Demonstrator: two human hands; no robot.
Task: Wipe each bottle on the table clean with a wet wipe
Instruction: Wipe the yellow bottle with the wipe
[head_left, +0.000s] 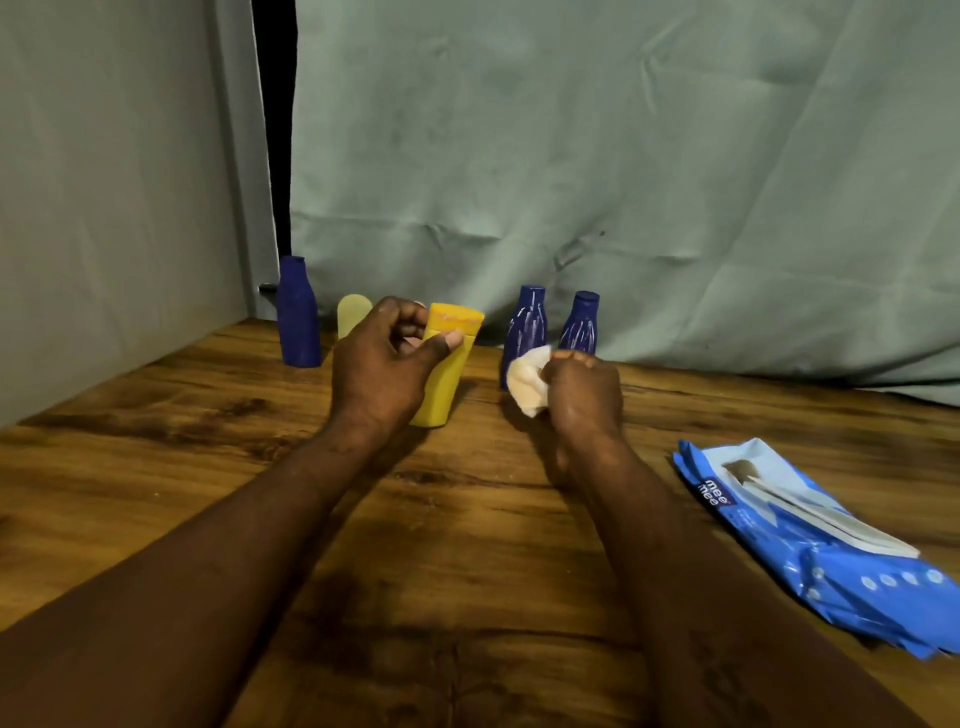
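Note:
My left hand (382, 364) grips a yellow tube bottle (447, 379) near its flat crimped top; the tube stands cap-down on the wooden table (208, 467). To its right, my right hand (582, 389) holds a crumpled white wet wipe (527, 382), apart from the tube. One tall blue bottle (297, 314) stands at the back left. Two smaller blue bottles (524, 332) (581, 325) stand behind my right hand. A pale yellow tube (353, 314) peeks out behind my left hand, mostly hidden.
A blue pack of wet wipes (826, 551) lies flat at the right side of the table. Grey-green cloth (623, 182) hangs behind the bottles and along the left edge. Bare wood lies between my forearms.

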